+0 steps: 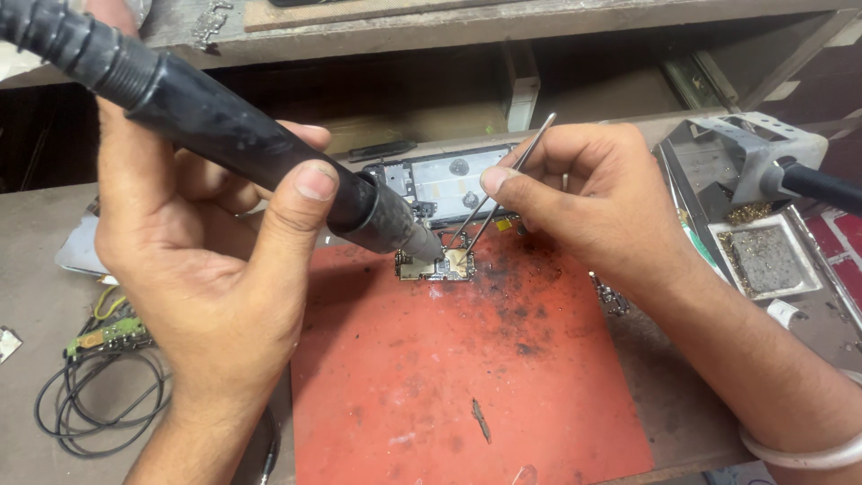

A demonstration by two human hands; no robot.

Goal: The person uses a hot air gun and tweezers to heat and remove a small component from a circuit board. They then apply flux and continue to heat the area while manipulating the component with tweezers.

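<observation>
Circuit board (436, 266) between hands: left (206, 260) gripping hot-air nozzle (224, 135), right (584, 193) pinching tweezers (498, 193).

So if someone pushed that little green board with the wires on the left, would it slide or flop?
The green board looks small and thin, so probably light and easy to slide. Its black wires lie in loose loops, so they would likely flop and drag behind it.
</observation>
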